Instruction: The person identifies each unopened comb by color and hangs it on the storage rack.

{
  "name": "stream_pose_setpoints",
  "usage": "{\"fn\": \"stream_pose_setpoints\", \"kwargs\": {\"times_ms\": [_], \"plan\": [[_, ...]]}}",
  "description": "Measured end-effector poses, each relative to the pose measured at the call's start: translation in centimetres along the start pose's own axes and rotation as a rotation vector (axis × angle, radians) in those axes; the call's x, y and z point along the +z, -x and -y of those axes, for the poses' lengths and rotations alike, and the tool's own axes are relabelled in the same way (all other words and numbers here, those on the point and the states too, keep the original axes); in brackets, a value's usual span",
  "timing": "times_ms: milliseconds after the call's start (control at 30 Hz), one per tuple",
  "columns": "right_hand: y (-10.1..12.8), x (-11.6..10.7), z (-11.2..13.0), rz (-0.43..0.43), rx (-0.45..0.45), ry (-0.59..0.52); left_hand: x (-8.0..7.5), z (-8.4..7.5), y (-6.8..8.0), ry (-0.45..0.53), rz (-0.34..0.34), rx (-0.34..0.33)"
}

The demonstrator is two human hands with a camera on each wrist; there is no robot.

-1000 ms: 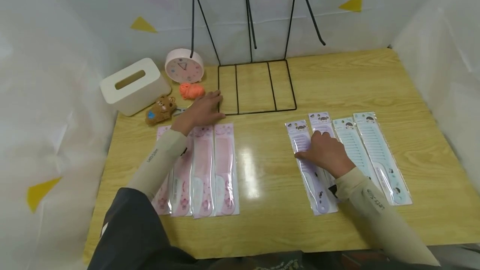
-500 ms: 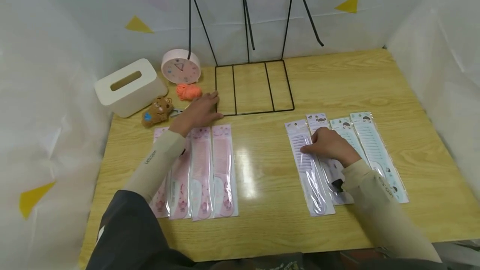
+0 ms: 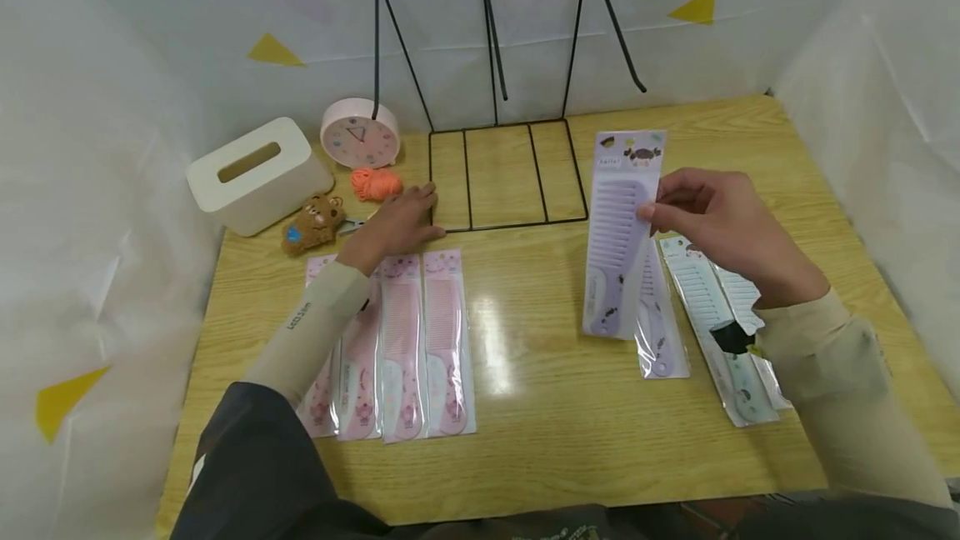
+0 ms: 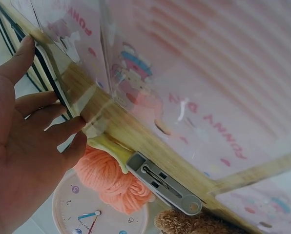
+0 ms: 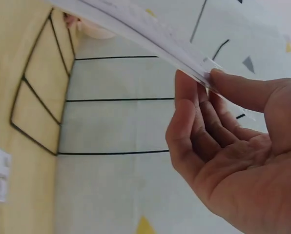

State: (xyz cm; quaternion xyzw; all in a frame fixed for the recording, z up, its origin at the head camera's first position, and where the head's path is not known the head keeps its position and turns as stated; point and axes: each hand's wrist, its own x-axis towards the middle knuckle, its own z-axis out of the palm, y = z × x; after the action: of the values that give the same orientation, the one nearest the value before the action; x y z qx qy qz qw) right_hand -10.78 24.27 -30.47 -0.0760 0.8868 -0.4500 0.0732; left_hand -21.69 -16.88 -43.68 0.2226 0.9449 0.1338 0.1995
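Pinching lilac comb in clear plastic pkg (image 3: 617,252) by its edge, R hand (image 3: 723,223) has lifted it off wood-grain tbl (image 3: 525,440) vs. prev. frame; L hand (image 3: 396,225), fingers loose, still touching black wire rack (image 3: 517,225).

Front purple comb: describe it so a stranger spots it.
At the back of the table stands the black rack. Just right of its base in the head view, the right grip pinches a packaged purple comb. Unlike the other purple comb, partly hidden behind it, this one shows nearly whole.
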Motion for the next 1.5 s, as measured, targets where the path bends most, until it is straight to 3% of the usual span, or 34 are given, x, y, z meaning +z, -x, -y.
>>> {"fn": "stream_pose_setpoints", "kwargs": {"times_ms": [167,500,600,767,933,1067,1167,1267,1500], "plan": [[-1.3,-1.5,0.9,-0.086,-0.063,-0.031,0.0,-0.1,0.2,0.008,-0.005,-0.007],[-4.0,-2.0,1.0,-0.101,-0.049,-0.071,0.2,-0.2,0.7,0.004,-0.005,-0.007],[-6.1,-2.0,1.0,-0.106,-0.064,-0.070,0.2,-0.2,0.9,0.011,-0.009,-0.017],[-11.6,-2.4,0.6,-0.128,-0.064,-0.094,0.3,-0.1,0.9,0.004,-0.008,-0.018],[-16.5,-3.5,0.5,-0.169,0.021,-0.134,0.6,-0.4,0.5,-0.018,-0.014,0.017],[-18.6,-4.2,0.7,-0.176,0.078,-0.123,0.6,-0.6,0.2,-0.023,-0.014,0.021],[-19.0,-4.5,0.8,-0.168,0.096,-0.103,0.5,-0.7,0.1,-0.029,-0.022,0.019],[-18.1,-4.9,0.8,-0.115,0.118,-0.005,0.5,-0.7,0.0,-0.034,-0.026,0.016],[-12.2,-5.5,1.8,0.037,0.108,0.241,0.5,-0.4,0.1,-0.054,-0.021,0.008]]}}
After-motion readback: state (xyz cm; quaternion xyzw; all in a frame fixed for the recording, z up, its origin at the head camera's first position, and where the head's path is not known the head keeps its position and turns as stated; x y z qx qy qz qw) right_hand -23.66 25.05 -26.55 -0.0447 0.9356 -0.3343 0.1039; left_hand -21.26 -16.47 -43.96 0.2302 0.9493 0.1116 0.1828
